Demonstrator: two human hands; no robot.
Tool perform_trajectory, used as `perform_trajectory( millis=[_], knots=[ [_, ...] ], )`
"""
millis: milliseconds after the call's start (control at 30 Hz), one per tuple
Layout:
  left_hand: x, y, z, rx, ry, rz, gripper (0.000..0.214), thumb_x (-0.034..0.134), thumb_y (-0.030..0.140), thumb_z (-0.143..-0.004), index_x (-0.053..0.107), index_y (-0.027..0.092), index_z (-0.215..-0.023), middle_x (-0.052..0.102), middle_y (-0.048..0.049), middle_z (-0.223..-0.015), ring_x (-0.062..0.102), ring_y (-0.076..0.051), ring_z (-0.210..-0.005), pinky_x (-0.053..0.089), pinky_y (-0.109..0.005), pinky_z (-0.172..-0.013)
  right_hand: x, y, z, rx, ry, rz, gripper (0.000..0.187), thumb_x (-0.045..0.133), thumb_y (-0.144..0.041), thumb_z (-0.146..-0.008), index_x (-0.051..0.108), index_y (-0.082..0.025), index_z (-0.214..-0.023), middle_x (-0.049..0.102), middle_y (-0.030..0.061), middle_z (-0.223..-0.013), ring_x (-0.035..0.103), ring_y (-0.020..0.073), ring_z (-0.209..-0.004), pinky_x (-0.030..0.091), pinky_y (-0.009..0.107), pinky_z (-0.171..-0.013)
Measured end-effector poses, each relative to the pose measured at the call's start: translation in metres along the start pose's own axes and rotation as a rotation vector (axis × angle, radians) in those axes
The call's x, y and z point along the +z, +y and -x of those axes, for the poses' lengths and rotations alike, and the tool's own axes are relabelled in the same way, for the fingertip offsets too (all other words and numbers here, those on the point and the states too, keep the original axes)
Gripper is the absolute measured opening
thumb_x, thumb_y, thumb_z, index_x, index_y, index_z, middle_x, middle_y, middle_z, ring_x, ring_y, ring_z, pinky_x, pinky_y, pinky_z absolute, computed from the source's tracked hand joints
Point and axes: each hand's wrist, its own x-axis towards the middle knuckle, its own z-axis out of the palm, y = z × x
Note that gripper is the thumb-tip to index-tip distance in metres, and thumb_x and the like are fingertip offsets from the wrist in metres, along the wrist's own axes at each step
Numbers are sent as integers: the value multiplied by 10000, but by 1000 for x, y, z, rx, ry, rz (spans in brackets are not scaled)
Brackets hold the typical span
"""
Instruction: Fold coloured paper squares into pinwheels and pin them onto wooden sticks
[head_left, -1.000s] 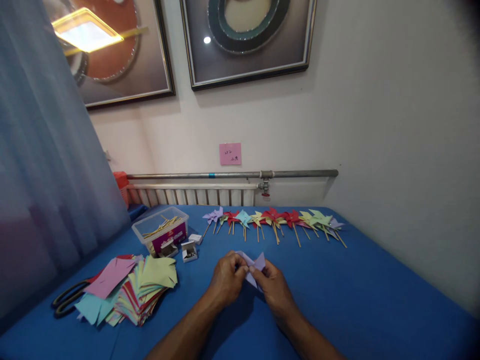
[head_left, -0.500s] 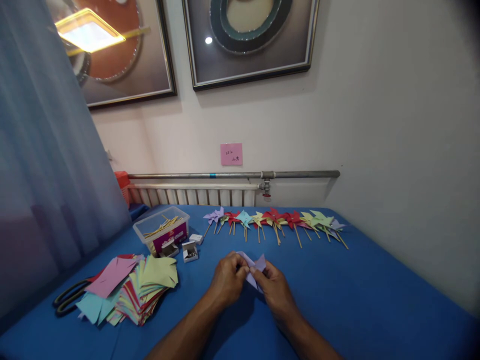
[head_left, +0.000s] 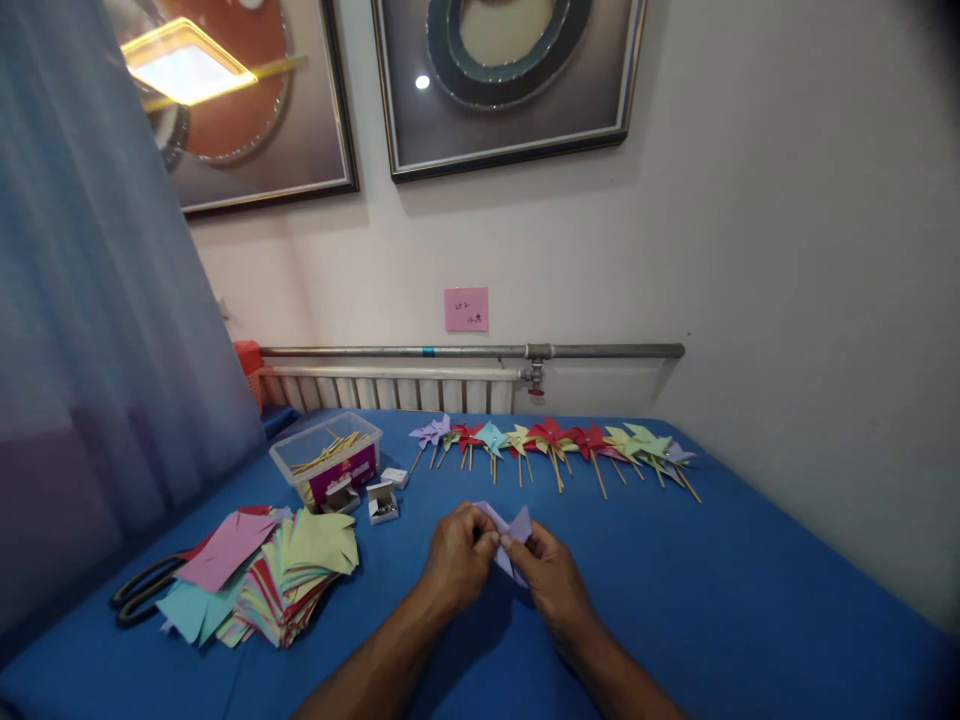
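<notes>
Between my two hands is a purple paper pinwheel (head_left: 517, 526), partly folded, held just above the blue-covered table. My left hand (head_left: 459, 556) pinches its left side with thumb and fingertips. On the right side my right hand (head_left: 551, 574) grips the paper, thumb pressed near the middle. The fingers hide the pinwheel's centre. To the left lies a fanned stack of cut paper sheets (head_left: 319, 545) in several colours, with a pink sheet (head_left: 226, 550) beside it. Black scissor handles (head_left: 142, 592) stick out from under the sheets.
Along the table's far side lies a row of finished pinwheels (head_left: 550, 433) on sticks. A clear plastic tub (head_left: 365, 468) holds thin wooden sticks. Beside it, a small open box (head_left: 382, 505) contains tiny metallic pieces. A pipe (head_left: 607, 351) and radiator (head_left: 390, 392) run behind; a curtain (head_left: 135, 300) hangs left.
The whole view has shifted slightly, so surroundings appear a little further right. Both hands keep the same hold on the purple paper.
</notes>
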Motion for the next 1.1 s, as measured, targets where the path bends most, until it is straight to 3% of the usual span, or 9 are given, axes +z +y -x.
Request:
perform_trajectory(
  millis=[200, 333, 400, 500, 633, 733, 933, 1100],
  knots=[
    [2, 0, 2, 23, 30, 17, 101, 579, 140, -793, 571, 184, -702, 573, 5, -784, 554, -147, -767, 414, -266, -733, -1, -7, 1, 10, 25, 21, 461, 819, -595, -658, 749, -186, -860, 754, 48, -756, 664, 241, -727, 501, 308, -660],
    [0, 3, 0, 48, 125, 128, 91, 618, 123, -762, 646, 180, -827, 652, -35, -998, 586, -140, -807, 457, -271, -780, -3, -12, 0, 33, 94, -7, 400, 828, -520, -648, 750, -189, -857, 769, 53, -783, 686, 252, -752, 525, 326, -702],
    [-3, 4, -3, -34, 176, 187, 141, 644, 149, -765, 671, 178, -901, 666, -47, -1003, 589, -135, -763, 461, -267, -742, -4, -12, -1, 55, 122, -69, 401, 837, -511, -629, 741, -195, -855, 774, 52, -783, 690, 252, -731, 535, 335, -704],
    [-5, 2, -7, -250, 215, 309, 203, 706, 239, -758, 680, 162, -945, 640, -14, -781, 562, -135, -657, 424, -255, -650, -2, -13, 0, 89, 106, -154, 414, 854, -503, -619, 729, -204, -876, 777, 45, -779, 692, 243, -696, 543, 341, -704],
    [-2, -4, -9, -429, 37, 657, 339, 803, 422, -675, 646, 144, -790, 613, -1, -647, 527, -120, -573, 389, -249, -585, 2, -16, 5, 95, 46, -174, 430, 863, -517, -626, 730, -203, -886, 784, 55, -802, 712, 258, -740, 537, 333, -692],
    [3, -9, -8, -472, -103, 762, 399, 872, 424, -562, 621, 153, -714, 617, 6, -596, 511, -109, -516, 376, -247, -550, 3, -15, 6, 89, 17, -147, 432, 854, -525, -652, 744, -194, -908, 787, 58, -822, 720, 269, -792, 537, 334, -715],
    [8, -14, -9, -479, -92, 686, 276, 840, 276, -525, 629, 156, -655, 623, 11, -557, 527, -118, -495, 401, -257, -549, -1, -1, 1, 86, -3, -90, 464, 864, -516, -626, 754, -180, -926, 770, 46, -780, 682, 242, -720, 516, 327, -688],
    [7, -11, -9, -486, -118, 652, 249, 813, 272, -534, 672, 138, -689, 643, -4, -598, 542, -125, -519, 385, -255, -538, -2, 2, 1, 80, 20, -36, 437, 833, -525, -641, 732, -184, -896, 733, 28, -732, 621, 204, -654, 480, 299, -624]
  ],
)
